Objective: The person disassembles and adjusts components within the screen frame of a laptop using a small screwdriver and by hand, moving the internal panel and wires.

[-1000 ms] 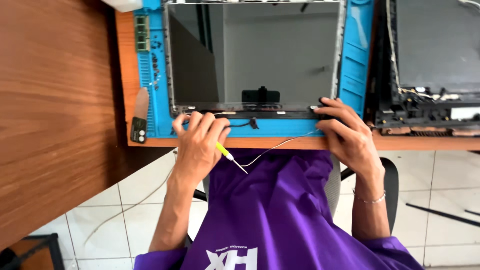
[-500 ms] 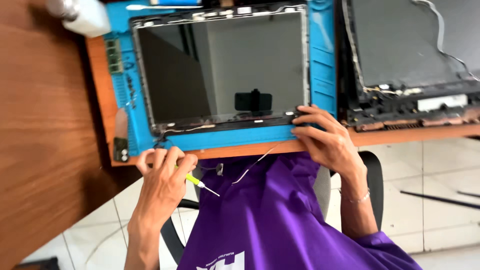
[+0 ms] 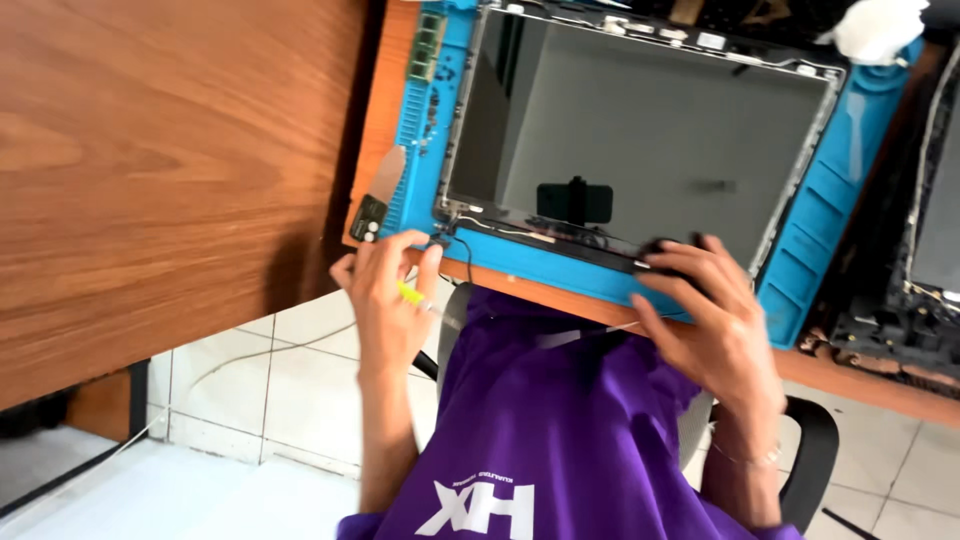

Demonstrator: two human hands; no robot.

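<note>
Nearest the camera, below the blue silicone repair mat (image 3: 800,250), a purple shirt (image 3: 540,420) fills the lower frame, with a black chair arm (image 3: 815,440) showing to its right. Just above the shirt, at the mat's near edge, both bare hands are at work. The left hand (image 3: 385,300) has its fingers curled together round a thin yellow-handled tool (image 3: 412,294), the tool lying across the palm, probably parked there so the fingertips stay free; those fingertips touch the mat's near-left corner beside a thin black cable (image 3: 466,262). The right hand (image 3: 705,310) lies spread over the mat's near edge with the fingers apart, clamped on nothing that I can see; its fingertips press on the bottom strip of the bare laptop display panel (image 3: 640,140), likely to steady it. The panel lies flat in the middle of the mat, dark glass up, in a thin metal frame. Along the mat's left rim small parts sit in moulded trays, a green circuit strip (image 3: 430,45) at the far end. Left of the mat is a brown wood-grain surface (image 3: 170,160). Right of the mat, an opened dark laptop chassis (image 3: 900,320). At the mat's far-right corner, a crumpled white cloth (image 3: 880,28).
</note>
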